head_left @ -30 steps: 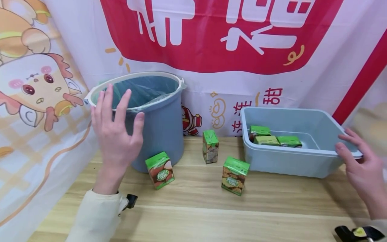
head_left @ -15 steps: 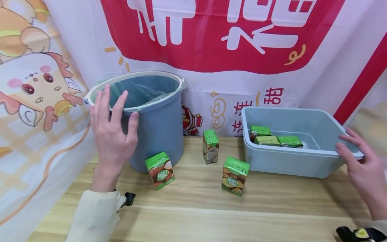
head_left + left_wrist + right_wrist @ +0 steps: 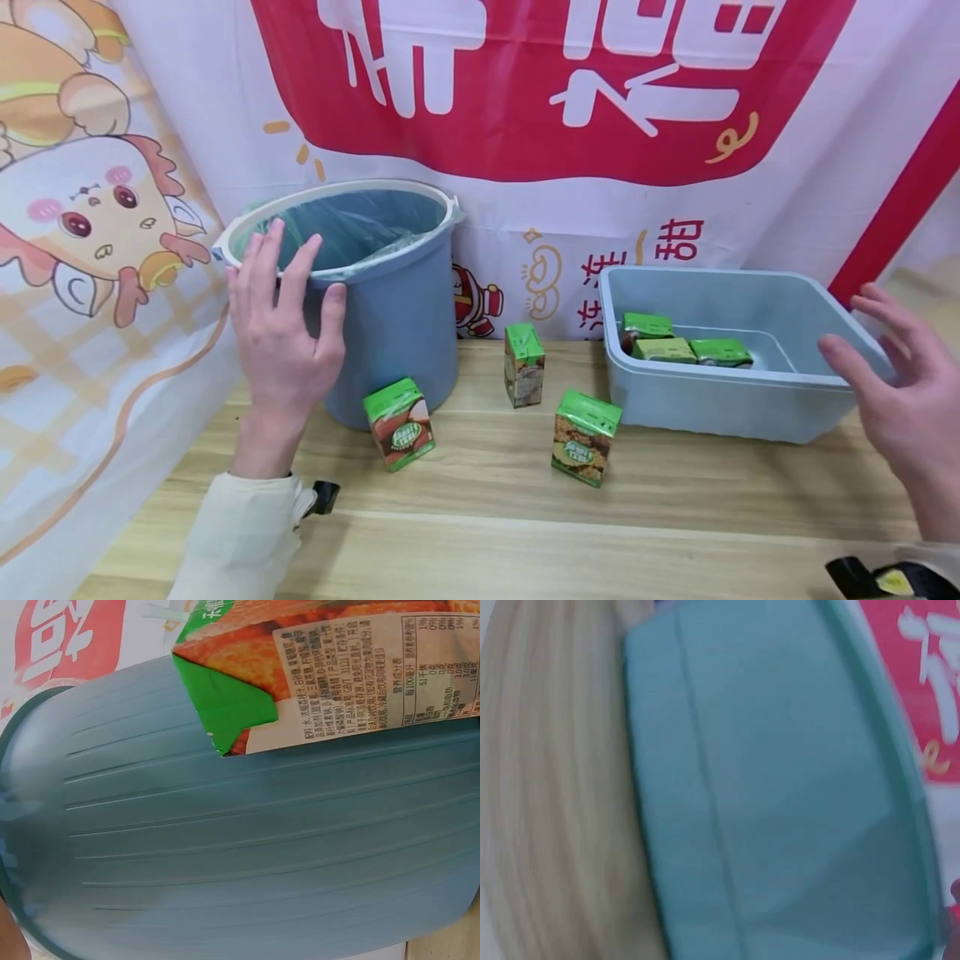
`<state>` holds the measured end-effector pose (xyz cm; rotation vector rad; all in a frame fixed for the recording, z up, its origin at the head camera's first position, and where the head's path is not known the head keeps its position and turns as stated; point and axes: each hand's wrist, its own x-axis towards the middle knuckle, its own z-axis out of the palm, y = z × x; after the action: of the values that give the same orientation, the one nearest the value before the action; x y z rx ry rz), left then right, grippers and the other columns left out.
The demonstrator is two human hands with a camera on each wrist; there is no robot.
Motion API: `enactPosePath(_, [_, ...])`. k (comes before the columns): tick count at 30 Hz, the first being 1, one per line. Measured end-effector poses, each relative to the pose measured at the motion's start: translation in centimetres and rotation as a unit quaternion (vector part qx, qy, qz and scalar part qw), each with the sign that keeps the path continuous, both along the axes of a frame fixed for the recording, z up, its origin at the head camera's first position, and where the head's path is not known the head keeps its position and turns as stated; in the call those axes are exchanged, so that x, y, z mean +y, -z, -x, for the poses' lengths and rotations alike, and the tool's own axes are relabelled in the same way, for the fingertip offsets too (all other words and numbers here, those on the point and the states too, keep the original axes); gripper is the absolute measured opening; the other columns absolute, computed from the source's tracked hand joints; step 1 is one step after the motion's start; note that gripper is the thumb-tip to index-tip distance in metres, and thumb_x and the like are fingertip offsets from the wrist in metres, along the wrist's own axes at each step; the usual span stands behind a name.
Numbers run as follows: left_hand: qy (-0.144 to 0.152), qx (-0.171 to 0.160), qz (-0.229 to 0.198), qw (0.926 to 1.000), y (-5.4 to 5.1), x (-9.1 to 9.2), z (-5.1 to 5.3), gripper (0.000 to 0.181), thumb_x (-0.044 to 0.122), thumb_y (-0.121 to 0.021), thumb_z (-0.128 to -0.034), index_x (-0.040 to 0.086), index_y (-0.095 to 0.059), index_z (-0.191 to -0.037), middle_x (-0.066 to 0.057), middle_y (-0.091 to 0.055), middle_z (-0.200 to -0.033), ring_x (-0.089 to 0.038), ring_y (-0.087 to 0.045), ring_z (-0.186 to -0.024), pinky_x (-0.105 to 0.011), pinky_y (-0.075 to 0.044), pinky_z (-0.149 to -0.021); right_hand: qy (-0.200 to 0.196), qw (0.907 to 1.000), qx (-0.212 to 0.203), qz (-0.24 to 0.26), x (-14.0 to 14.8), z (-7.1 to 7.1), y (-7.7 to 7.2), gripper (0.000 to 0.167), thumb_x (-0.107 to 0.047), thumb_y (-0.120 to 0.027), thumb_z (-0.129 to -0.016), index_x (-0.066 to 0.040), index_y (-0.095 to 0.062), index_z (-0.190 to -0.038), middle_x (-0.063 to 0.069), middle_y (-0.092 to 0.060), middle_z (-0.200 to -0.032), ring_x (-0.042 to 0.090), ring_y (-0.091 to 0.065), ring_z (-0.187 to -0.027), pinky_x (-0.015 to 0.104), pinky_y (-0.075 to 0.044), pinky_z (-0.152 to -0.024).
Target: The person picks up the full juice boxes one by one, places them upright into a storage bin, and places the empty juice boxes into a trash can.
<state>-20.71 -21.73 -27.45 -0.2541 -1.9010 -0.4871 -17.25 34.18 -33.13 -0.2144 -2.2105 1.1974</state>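
Observation:
In the head view the left hand [image 3: 283, 333] is at the near left side of a blue bucket [image 3: 397, 333] lined with a clear bag, fingers spread by its rim; contact cannot be told. The right hand [image 3: 903, 375], fingers apart, is beside the right end of a light blue bin [image 3: 720, 408] and holds nothing. A green-topped juice box [image 3: 400, 425] leans near the bucket's foot and shows large in the left wrist view [image 3: 345, 682]. Two more, a narrow-side one [image 3: 523, 367] and a front one [image 3: 585, 437], stand between bucket and bin.
Inside the bin several green boxes [image 3: 663, 350] lie at its left end. A white and red printed cloth [image 3: 510, 200] hangs behind the wooden table [image 3: 480, 542], and a cartoon cloth [image 3: 90, 375] hangs on the left.
The right hand has come off the bin's right rim, its fingers raised and spread wider. The left hand has shifted only slightly at the bucket. The boxes have stayed in place.

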Motion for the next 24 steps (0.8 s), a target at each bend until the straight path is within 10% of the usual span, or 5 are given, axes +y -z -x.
enactPosePath(8, [-0.007, 0.005, 0.0, 1.0, 0.1, 0.0, 0.0, 0.054, 0.044, -0.053, -0.1029, 0.016, -0.061, -0.148, -0.012, -0.047, -0.167, -0.036, -0.037, -0.158, -0.065, -0.012, -0.132, -0.116, 0.9896, 0.084, -0.018, -4.4, -1.5, -2.2, 0.068, -0.002, -0.07, -0.099, -0.021, -0.048, -0.16, -0.006, -0.051, -0.162, 0.002, -0.051, -0.144, 0.001, -0.038, -0.109])
enactPosePath(19, [-0.008, 0.007, 0.004, 0.9999, 0.2, -0.1, 0.1, 0.053, 0.043, -0.053, -0.1034, 0.014, -0.062, -0.148, -0.013, -0.048, -0.166, -0.038, -0.038, -0.157, -0.064, -0.016, -0.132, -0.274, 0.9593, 0.067, 0.002, -10.4, -3.2, -2.2, 0.071, 0.01, -0.072, -0.093, -0.01, -0.049, -0.157, 0.004, -0.057, -0.158, 0.002, -0.064, -0.132, 0.008, -0.049, -0.102])
enactPosePath(24, [-0.009, 0.007, 0.008, 0.9999, 0.2, -0.1, 0.0, 0.054, 0.043, -0.053, -0.1037, 0.015, -0.061, -0.148, -0.013, -0.048, -0.166, -0.039, -0.039, -0.157, -0.065, -0.017, -0.132, -0.351, 0.9319, 0.066, 0.061, -11.9, -3.3, -1.0, 0.068, 0.015, -0.071, -0.091, -0.002, -0.051, -0.154, 0.005, -0.062, -0.152, 0.006, -0.066, -0.132, 0.014, -0.054, -0.101])
